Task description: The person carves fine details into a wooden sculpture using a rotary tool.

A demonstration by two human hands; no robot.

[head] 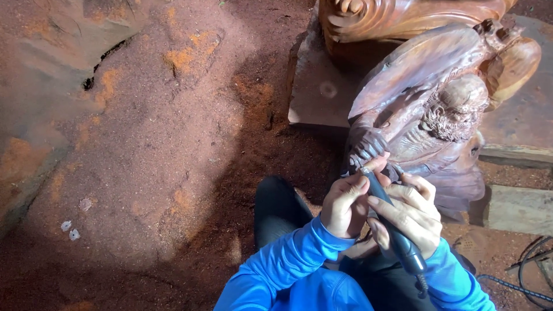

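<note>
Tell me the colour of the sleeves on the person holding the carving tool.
Bright blue sleeves, plain and unpatterned, seen best in the head view.

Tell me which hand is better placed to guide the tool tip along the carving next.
Probably the left hand: its fingertips pinch the rotary tool right by the tip, against the wooden carving. The right hand wraps the tool's body farther back, toward the cord end.

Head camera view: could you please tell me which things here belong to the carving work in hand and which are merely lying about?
In use: left hand, right hand, rotary carving tool, wooden figure.
Lying about: black cables, white scraps, wooden plank.
</note>
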